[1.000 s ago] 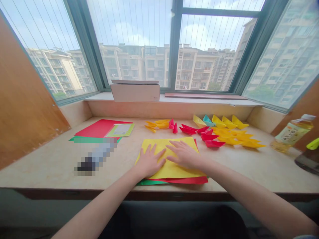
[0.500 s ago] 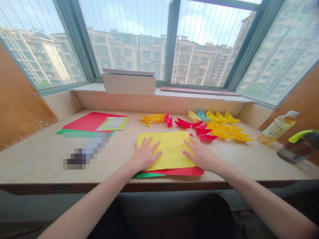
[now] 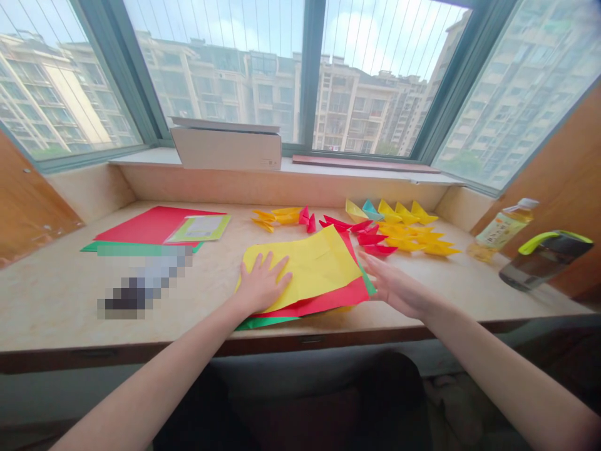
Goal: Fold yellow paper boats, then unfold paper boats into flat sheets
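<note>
In the head view, a yellow sheet of paper (image 3: 310, 263) lies on top of a loose stack with red paper (image 3: 328, 300) and green paper (image 3: 265, 322) showing beneath. My left hand (image 3: 263, 285) rests flat on the yellow sheet's left part, fingers spread. At the stack's right edge is my right hand (image 3: 397, 288), turned on its side with fingers stretched out against the sheets. That right side looks skewed and a little raised, with corners fanned out. Some of my right fingertips are hidden or blurred by the paper's edge.
Folded yellow paper boats (image 3: 417, 238) and red paper boats (image 3: 375, 241) sit behind the stack. More red sheets (image 3: 145, 222) and a packet (image 3: 200, 228) lie at left, near a pixelated object (image 3: 145, 285). At right are a drink bottle (image 3: 502, 232) and a dark cup (image 3: 539, 263). A box (image 3: 225, 147) stands on the sill.
My right hand slid from the yellow sheet's top to the stack's right edge, and the sheets there have skewed upward. My left hand stayed flat on the paper. The view swung slightly right.
</note>
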The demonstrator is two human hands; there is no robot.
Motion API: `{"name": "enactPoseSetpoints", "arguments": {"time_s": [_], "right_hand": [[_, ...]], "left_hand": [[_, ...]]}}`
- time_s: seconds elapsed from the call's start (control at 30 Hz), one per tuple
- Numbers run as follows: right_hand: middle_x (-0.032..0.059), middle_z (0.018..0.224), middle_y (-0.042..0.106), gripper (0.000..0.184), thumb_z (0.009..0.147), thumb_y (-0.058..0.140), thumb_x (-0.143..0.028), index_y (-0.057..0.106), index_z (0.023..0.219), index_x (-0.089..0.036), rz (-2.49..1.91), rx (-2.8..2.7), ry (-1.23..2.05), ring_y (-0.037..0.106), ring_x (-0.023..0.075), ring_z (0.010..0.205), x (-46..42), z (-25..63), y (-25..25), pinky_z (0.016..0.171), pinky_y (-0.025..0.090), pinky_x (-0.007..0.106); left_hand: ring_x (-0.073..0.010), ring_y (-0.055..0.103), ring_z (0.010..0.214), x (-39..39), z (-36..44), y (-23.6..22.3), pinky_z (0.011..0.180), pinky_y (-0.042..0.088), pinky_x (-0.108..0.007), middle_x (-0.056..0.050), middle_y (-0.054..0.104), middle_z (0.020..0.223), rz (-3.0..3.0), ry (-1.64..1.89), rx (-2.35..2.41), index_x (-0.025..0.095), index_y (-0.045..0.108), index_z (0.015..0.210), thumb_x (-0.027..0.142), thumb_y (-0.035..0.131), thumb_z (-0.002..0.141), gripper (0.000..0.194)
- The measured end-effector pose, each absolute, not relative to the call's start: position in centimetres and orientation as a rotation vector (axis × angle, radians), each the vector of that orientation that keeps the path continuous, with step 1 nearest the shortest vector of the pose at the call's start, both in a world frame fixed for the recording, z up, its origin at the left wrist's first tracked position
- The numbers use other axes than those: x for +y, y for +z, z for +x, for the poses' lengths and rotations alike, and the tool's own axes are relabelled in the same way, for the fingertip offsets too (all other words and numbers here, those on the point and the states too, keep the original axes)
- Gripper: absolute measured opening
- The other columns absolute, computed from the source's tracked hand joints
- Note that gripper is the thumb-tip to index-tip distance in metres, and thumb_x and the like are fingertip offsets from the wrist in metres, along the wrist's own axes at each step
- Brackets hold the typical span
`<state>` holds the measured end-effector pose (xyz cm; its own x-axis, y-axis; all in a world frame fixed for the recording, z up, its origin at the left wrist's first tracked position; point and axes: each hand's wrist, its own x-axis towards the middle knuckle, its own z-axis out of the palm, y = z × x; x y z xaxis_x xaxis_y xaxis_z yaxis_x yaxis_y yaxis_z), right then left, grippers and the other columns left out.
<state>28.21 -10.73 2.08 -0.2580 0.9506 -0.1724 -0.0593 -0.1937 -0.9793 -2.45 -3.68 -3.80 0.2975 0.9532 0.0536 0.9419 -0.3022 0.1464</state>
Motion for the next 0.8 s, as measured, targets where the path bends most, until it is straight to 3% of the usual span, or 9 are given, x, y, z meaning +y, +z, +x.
{"name": "enactPoseSetpoints", "arguments": {"time_s": [0.1,0.23,0.37,0.43,0.6,0.67,0.8], "right_hand": [[0.0081,0.141,0.058,0.057,0.093,0.057,-0.046,0.041,0.146,-0.032,-1.061,-1.087,1.546,0.066,0.0253,0.116,-10.3,27.8,2.0,0.094,0.057,0.047],[0.0096,0.139,0.06,0.063,0.081,0.073,-0.025,0.05,0.139,-0.024,-1.124,-1.064,1.466,0.063,0.0246,0.122,-9.1,28.2,1.1,0.102,0.054,0.041],[0.007,0.136,0.063,0.079,0.069,0.079,-0.014,0.049,0.141,-0.026,-1.191,-1.179,1.354,0.067,0.0275,0.113,-8.7,28.7,0.7,0.089,0.061,0.042],[0.004,0.126,0.07,0.079,0.071,0.078,-0.018,0.047,0.143,-0.03,-1.198,-1.267,1.341,0.073,0.0265,0.099,-8.9,28.5,0.6,0.077,0.065,0.04],[0.0036,0.098,0.078,0.028,0.088,0.061,-0.033,0.073,0.111,-0.023,-1.267,-1.492,1.21,0.073,0.0206,0.076,-9.4,26.7,0.7,0.061,0.061,0.03],[0.0043,0.096,0.078,0.03,0.093,0.053,-0.04,0.074,0.105,-0.022,-1.312,-1.449,1.261,0.072,0.0192,0.072,-9.4,26.0,0.8,0.055,0.059,0.026],[0.0086,0.098,0.077,0.062,0.095,0.031,-0.067,0.072,0.106,-0.022,-1.416,-1.233,1.469,0.07,0.0172,0.06,-8.8,25.6,1.5,0.04,0.05,0.022]], "left_hand": [[-0.042,0.023,0.146,-3.8,-2.4,-3.6,0.105,0.014,-0.077,-0.014,0.03,0.16,2.454,0.196,1.812,0.036,0.033,0.152,0.058,0.024,0.097,0.059],[-0.0406,0.022,0.147,-3.9,-2.3,-3.3,0.106,0.014,-0.075,-0.014,0.029,0.16,2.431,0.203,1.828,0.036,0.033,0.152,0.057,0.025,0.097,0.059],[-0.0363,0.023,0.148,-3.7,-2.6,-2.6,0.111,0.015,-0.069,-0.015,0.029,0.16,2.389,0.246,1.835,0.029,0.032,0.153,0.055,0.024,0.098,0.061],[-0.0369,0.022,0.148,-3.6,-2.8,-2.2,0.112,0.014,-0.068,-0.016,0.029,0.16,2.397,0.282,1.822,0.026,0.034,0.152,0.055,0.025,0.098,0.062],[-0.0397,0.025,0.146,-3.8,-2.6,-1.9,0.11,0.016,-0.071,-0.019,0.033,0.158,2.398,0.29,1.775,0.025,0.037,0.151,0.055,0.027,0.098,0.062],[-0.0382,0.026,0.146,-4.0,-2.3,-2.2,0.111,0.017,-0.07,-0.018,0.034,0.157,2.426,0.274,1.762,0.027,0.039,0.15,0.058,0.03,0.097,0.062],[-0.0387,0.026,0.146,-4.5,-1.9,-3.0,0.11,0.016,-0.07,-0.015,0.035,0.157,2.494,0.255,1.804,0.031,0.041,0.149,0.06,0.032,0.096,0.061]]}}
